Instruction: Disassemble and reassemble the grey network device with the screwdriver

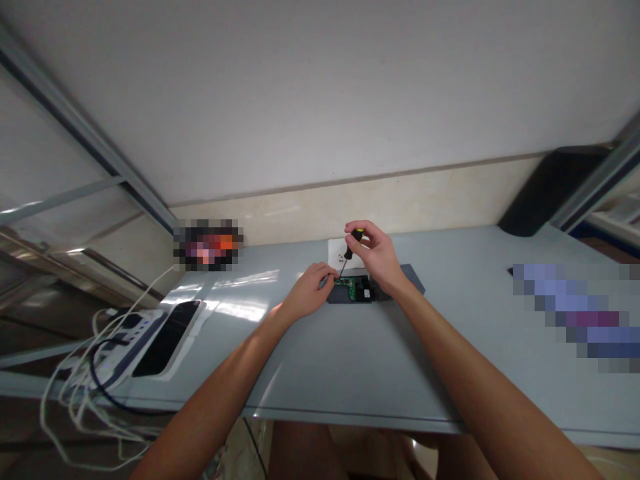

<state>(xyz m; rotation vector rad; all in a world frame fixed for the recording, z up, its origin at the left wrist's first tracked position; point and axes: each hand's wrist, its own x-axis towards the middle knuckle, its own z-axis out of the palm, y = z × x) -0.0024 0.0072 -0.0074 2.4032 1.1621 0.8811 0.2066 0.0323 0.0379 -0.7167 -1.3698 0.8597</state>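
The right hand (pixel 379 259) is closed around a small screwdriver (pixel 349 254), whose black and yellow handle is pinched between the thumb and the bent fingertips at the top. The screwdriver's long axis is set steeply, tilted a little: the handle is kept up and away from the person, and the thin shaft is pointed down and slightly to the left, towards the left end of a green circuit board (pixel 356 288). Whether the tip is seated in a screw cannot be told at this size. The left hand (pixel 310 291) is loosely curled, and its fingertips are pressed against the board's left edge, just beside the shaft. The board is laid flat, with its long side running left to right, on a dark grey mat (pixel 413 276) in the far middle of the pale surface (pixel 350 363). A white card (pixel 335 252) is seen partly under the mat's far edge. Well apart, at the surface's left end, a dark phone (pixel 167 335) is laid beside a white power strip (pixel 125 337), from which pale cables (pixel 63 393) are hung over the edge.
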